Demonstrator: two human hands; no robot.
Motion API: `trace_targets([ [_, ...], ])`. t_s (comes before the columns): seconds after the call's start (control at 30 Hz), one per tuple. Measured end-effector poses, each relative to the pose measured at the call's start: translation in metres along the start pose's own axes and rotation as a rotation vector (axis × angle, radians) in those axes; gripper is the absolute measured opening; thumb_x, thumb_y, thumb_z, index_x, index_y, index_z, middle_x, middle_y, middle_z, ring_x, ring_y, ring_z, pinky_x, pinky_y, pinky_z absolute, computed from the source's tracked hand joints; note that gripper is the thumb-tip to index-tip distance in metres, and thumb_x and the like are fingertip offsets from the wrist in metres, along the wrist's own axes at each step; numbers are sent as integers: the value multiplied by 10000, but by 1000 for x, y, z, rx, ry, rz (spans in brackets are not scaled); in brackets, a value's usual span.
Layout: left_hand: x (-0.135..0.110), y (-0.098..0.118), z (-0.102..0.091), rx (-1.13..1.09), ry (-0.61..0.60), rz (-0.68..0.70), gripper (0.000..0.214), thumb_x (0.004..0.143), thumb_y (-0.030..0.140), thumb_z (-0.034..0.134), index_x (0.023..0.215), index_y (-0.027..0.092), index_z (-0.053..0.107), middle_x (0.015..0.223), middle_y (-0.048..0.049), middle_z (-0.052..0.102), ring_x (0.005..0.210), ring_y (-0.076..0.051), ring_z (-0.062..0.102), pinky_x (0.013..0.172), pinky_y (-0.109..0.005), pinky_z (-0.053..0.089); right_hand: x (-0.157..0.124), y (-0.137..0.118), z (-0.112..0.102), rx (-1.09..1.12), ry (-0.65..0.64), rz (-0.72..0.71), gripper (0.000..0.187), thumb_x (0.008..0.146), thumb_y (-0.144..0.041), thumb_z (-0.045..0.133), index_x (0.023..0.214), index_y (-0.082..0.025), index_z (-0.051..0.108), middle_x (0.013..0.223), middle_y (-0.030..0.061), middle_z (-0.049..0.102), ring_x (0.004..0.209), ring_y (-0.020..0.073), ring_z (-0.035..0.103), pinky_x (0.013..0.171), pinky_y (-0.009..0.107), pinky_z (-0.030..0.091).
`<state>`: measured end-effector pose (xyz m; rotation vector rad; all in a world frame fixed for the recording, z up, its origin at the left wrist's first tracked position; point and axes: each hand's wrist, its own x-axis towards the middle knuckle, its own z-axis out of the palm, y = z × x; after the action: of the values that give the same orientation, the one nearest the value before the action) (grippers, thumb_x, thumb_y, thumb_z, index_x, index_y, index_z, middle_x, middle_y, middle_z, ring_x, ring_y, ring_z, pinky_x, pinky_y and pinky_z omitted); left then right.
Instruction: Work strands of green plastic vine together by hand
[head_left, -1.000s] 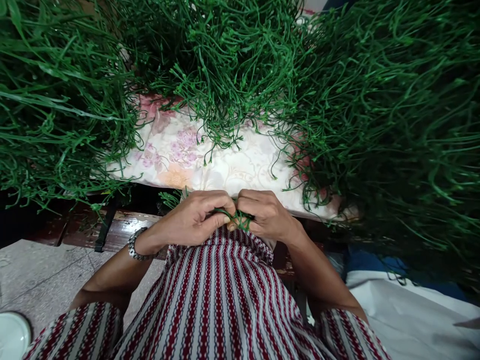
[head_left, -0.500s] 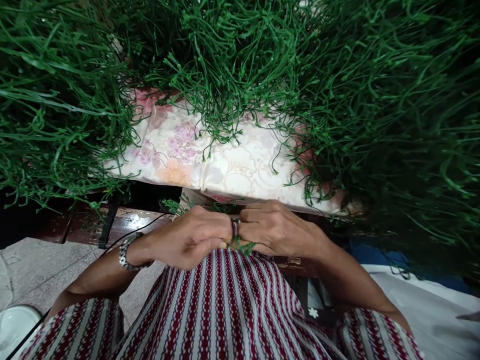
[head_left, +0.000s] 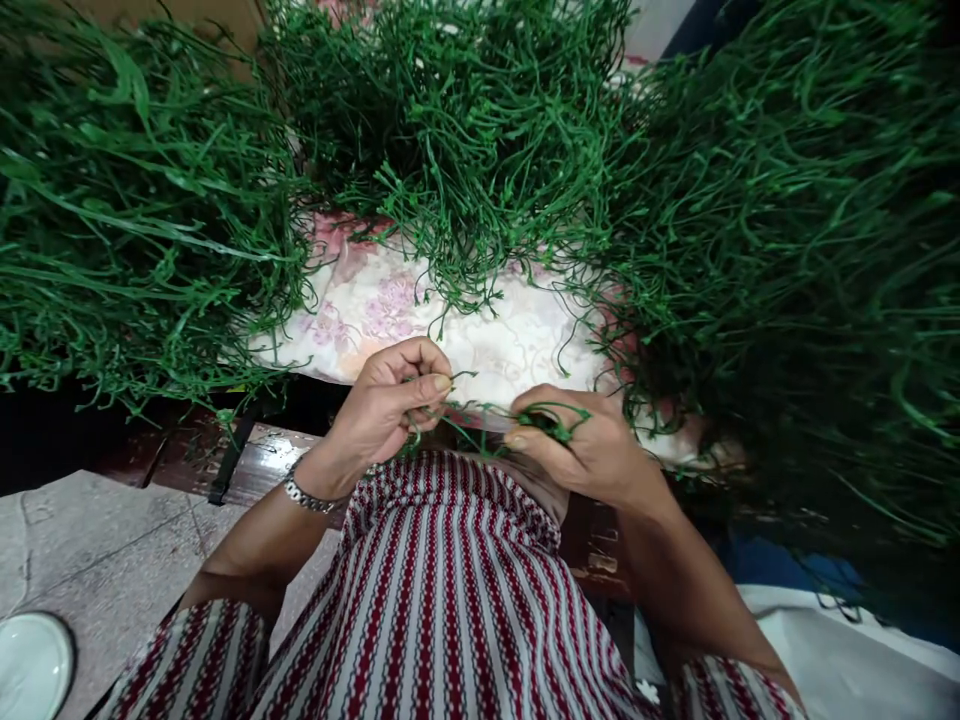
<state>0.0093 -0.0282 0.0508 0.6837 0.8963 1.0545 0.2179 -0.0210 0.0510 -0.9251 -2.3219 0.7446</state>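
My left hand (head_left: 397, 405) pinches a thin green stem between thumb and forefinger, over the near edge of the table. Curled in my right hand (head_left: 581, 445) is a small bunch of green stems (head_left: 546, 422), gripped between thumb and fingers. A few stem ends stretch across the gap between the two hands. In front of them lies a floral tablecloth (head_left: 480, 345), partly covered by a heap of thin green stems (head_left: 465, 130) with small tips. The stems look like a plant with slender branching shoots; their exact kind I cannot make out.
Large piles of the same greenery stand at the left (head_left: 135, 220) and right (head_left: 787, 230). A brown wooden bench (head_left: 274, 450) runs below the table edge. A white round lid or bowl (head_left: 34, 665) sits on the floor, and white sheeting (head_left: 855, 650) lies at lower right.
My hands were together as fists low at the table edge. Now they are apart and a little higher, with the stems showing in them. The view has shifted slightly.
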Motion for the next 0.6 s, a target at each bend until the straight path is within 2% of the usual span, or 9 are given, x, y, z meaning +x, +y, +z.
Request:
trace_targets([
  [0.13, 6, -7, 13, -17, 32, 26, 239, 652, 257, 747, 674, 141, 539, 481, 66, 456, 360, -20, 345, 340, -129, 258, 14, -3, 20, 120, 29, 52, 184, 871, -327, 523, 946, -160, 548, 848, 39, 634, 672, 114, 590, 623, 212, 436],
  [0.27, 12, -17, 22, -42, 143, 184, 223, 643, 238, 754, 672, 141, 556, 524, 63, 493, 401, -19, 391, 360, -121, 293, 18, -5, 34, 201, 64, 150, 230, 851, -363, 540, 965, -163, 533, 1024, 78, 623, 842, 156, 614, 720, 247, 458],
  [0.4, 13, -19, 24, 4, 118, 211, 173, 669, 210, 736, 673, 135, 580, 560, 49, 525, 458, -21, 434, 421, -118, 348, 18, -9, 38, 148, -1, 221, 211, 854, -375, 535, 914, -172, 524, 809, 24, 615, 694, 137, 578, 629, 236, 424],
  [0.53, 12, -18, 23, -1, 132, 207, 192, 673, 217, 730, 686, 143, 553, 554, 48, 519, 413, -25, 387, 358, -129, 283, 19, -11, 36, 111, 13, 173, 193, 896, -306, 466, 773, -165, 516, 675, -1, 548, 594, 103, 501, 572, 212, 368],
  [0.6, 11, -15, 21, -49, 95, 162, 204, 690, 235, 710, 706, 155, 523, 604, 29, 562, 397, -32, 377, 331, -142, 250, 19, -10, 37, 115, 44, 139, 205, 900, -272, 453, 738, -164, 516, 648, -6, 534, 574, 94, 478, 565, 209, 355],
])
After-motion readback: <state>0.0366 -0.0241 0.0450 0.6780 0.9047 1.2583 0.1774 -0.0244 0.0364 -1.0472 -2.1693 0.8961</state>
